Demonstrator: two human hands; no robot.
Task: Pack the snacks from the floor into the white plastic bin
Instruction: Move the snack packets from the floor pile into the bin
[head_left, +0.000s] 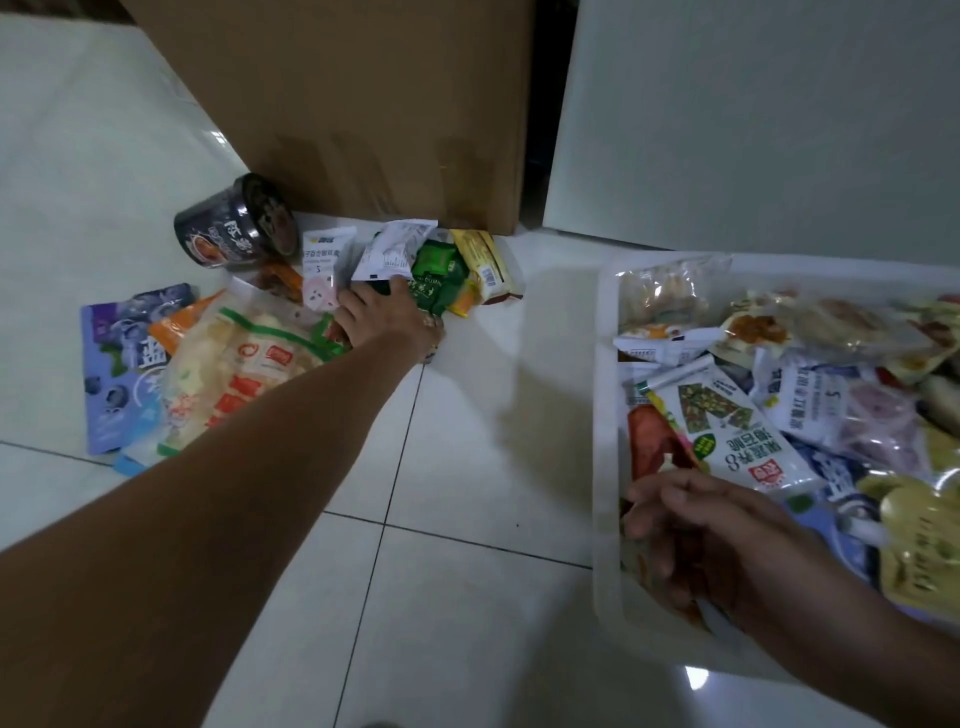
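Observation:
A pile of snacks lies on the tiled floor against a cardboard box: a dark round tub (236, 226), a white packet (395, 254), a green packet (436, 275), a yellow packet (485, 265), a large clear bag with red print (244, 374) and a purple blueberry bag (117, 364). My left hand (387, 317) reaches into the pile, thumb at the white packet's lower edge, fingers down among the packets; its grip is hidden. The white plastic bin (605, 415) on the right holds several snack packets. My right hand (691, 530) hovers over its near-left corner, fingers loosely bent, holding nothing.
A tall brown cardboard box (363, 104) stands behind the pile. A white cabinet or appliance side (753, 119) rises behind the bin. Bare white floor tiles (467, 441) lie between pile and bin.

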